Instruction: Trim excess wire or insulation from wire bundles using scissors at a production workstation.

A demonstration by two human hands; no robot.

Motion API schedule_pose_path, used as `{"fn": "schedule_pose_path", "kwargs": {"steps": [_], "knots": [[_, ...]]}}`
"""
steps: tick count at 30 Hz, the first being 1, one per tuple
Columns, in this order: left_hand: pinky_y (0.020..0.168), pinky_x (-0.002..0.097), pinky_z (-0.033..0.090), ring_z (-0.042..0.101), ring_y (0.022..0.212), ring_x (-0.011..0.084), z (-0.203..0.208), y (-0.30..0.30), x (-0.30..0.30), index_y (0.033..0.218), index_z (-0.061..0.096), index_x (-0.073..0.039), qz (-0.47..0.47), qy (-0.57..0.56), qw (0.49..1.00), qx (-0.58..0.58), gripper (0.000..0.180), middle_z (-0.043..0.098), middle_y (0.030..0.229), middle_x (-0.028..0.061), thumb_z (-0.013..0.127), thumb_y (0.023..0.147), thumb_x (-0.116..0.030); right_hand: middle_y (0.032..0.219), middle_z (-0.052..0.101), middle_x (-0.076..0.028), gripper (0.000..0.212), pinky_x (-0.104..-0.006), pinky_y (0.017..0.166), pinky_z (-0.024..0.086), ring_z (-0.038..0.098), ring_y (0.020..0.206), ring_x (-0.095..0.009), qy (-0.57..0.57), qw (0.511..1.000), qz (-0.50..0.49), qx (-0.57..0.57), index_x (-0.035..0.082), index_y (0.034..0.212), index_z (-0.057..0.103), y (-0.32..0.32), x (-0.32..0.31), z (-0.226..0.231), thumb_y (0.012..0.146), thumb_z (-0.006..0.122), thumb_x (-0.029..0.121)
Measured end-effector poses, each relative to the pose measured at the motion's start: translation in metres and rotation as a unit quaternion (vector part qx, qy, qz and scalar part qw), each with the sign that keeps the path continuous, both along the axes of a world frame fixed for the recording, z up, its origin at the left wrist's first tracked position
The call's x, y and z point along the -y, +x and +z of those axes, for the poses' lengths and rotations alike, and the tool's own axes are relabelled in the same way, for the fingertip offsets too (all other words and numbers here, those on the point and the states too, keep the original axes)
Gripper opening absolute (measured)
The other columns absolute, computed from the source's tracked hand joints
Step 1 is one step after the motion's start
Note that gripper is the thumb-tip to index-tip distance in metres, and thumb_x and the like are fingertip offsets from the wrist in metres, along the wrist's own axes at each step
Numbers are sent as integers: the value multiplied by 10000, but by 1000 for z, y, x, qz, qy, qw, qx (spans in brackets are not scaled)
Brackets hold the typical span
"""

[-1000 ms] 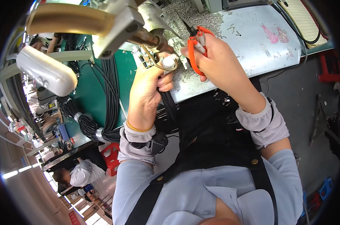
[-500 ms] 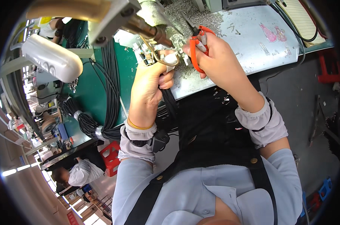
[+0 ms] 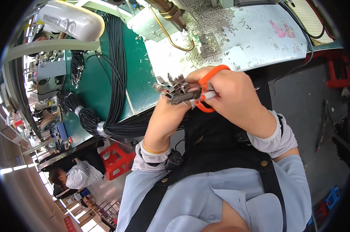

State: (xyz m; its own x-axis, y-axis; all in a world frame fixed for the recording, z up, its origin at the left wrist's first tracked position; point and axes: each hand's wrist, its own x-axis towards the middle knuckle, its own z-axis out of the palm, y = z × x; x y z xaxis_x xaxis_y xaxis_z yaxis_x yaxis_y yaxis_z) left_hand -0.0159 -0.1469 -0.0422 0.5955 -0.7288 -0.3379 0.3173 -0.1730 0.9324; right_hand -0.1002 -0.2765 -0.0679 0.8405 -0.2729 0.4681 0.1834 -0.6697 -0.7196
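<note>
My left hand [image 3: 170, 113] is closed around a bundle of black cables with metal connector ends [image 3: 174, 83], which fan out above the fist. My right hand [image 3: 235, 91] grips pliers with orange handles [image 3: 215, 73] and pale wrapping on the grips. Their dark jaws lie across the bundle beside my left fingers. Both hands meet in front of the near edge of the pale work plate [image 3: 256, 50]. Motion blur and overlapping fingers hide exactly where the jaws touch.
Small metal pieces [image 3: 217, 19] are heaped beneath a machine head [image 3: 169, 13] with a bent brass-coloured tube. Black cable coils [image 3: 115, 73] lie on the green table [image 3: 138, 87] at left. A white lamp-like housing [image 3: 71, 20] hangs upper left. A red stool [image 3: 115, 162] stands lower left.
Both hands have come back from under the machine head toward my body, with the bundle and pliers. The pliers' jaws have swung from pointing away to lying across the bundle.
</note>
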Motion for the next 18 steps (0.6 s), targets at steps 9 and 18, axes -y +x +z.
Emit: {"fn": "schedule_pose_path", "kwargs": {"steps": [9,18], "knots": [[633,279,486,596,703,185,-4,5,-8,1029,521,54,20,-86,993,-73,242,598,819,112,534,791,15,848,628,-95,181,-211,511,446,577,590,-143,165,980,-109,-29,48,888,601,-3,-2,1,715,646,81],[521,257,471,585,609,176,5,-1,-8,1049,483,60,34,-34,999,-23,265,582,703,105,523,791,16,976,616,-133,116,-210,498,476,618,634,-167,-110,981,-94,132,23,856,589,-1,-10,-11,753,623,65]]}}
